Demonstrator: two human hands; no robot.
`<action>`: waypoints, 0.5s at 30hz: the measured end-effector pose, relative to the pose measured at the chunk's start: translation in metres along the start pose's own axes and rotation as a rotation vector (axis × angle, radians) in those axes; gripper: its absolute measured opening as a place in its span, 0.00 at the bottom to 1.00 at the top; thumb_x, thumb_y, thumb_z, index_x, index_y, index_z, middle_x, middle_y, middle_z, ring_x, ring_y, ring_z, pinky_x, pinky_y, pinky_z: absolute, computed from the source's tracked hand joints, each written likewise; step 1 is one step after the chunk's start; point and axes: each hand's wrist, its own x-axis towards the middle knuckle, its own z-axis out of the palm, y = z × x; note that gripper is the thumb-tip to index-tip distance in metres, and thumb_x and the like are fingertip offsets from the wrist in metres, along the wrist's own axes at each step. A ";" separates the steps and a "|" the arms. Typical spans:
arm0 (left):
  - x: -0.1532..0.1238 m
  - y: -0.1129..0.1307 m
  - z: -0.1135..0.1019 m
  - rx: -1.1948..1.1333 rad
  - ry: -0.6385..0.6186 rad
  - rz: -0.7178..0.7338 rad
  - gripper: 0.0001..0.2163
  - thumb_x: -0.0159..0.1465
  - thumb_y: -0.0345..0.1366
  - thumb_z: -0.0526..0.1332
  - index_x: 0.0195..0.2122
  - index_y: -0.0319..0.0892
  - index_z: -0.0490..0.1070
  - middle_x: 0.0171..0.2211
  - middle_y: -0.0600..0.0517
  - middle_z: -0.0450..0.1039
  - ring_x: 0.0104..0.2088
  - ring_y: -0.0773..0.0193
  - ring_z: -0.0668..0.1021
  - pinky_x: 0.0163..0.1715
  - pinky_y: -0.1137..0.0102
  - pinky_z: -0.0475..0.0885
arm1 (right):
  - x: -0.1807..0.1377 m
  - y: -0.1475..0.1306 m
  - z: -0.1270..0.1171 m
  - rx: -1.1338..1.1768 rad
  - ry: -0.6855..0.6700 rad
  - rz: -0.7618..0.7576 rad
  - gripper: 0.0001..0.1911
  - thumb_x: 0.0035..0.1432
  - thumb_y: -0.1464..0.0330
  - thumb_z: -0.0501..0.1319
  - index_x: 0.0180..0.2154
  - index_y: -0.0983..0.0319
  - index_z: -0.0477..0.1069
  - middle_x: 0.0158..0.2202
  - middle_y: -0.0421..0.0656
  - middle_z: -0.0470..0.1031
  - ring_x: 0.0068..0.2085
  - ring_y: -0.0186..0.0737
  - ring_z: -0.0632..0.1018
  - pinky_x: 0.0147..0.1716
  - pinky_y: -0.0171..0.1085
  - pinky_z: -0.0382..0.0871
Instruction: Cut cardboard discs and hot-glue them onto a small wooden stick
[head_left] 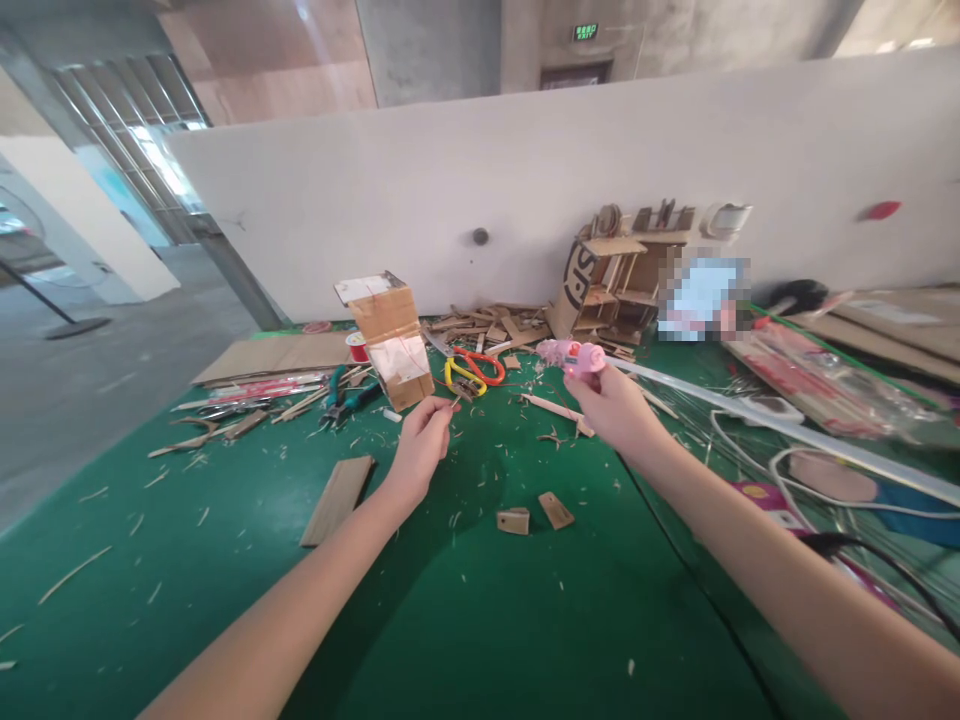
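My right hand is wrapped round a pink hot glue gun, its nozzle pointing left above the table. A long clear glue stick runs from the back of the gun towards the right edge. My left hand pinches a thin wooden stick; a small brown piece shows by its tip, and I cannot tell whether the two are joined. Behind that hand lie yellow-handled scissors and orange-handled scissors. Two small cardboard pieces rest on the green table in front of me.
A folded cardboard piece stands at the back left, near teal-handled pliers and a red thread spool. A cardboard shelf model stands at the back. White cables and packaged sticks lie right. A cardboard strip lies left.
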 end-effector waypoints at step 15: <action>-0.005 0.004 0.001 0.044 -0.074 0.175 0.12 0.60 0.44 0.59 0.39 0.40 0.65 0.31 0.53 0.69 0.29 0.65 0.78 0.22 0.74 0.72 | 0.061 0.031 0.056 -0.178 0.068 0.141 0.13 0.62 0.65 0.50 0.45 0.65 0.65 0.43 0.55 0.75 0.42 0.48 0.76 0.37 0.39 0.66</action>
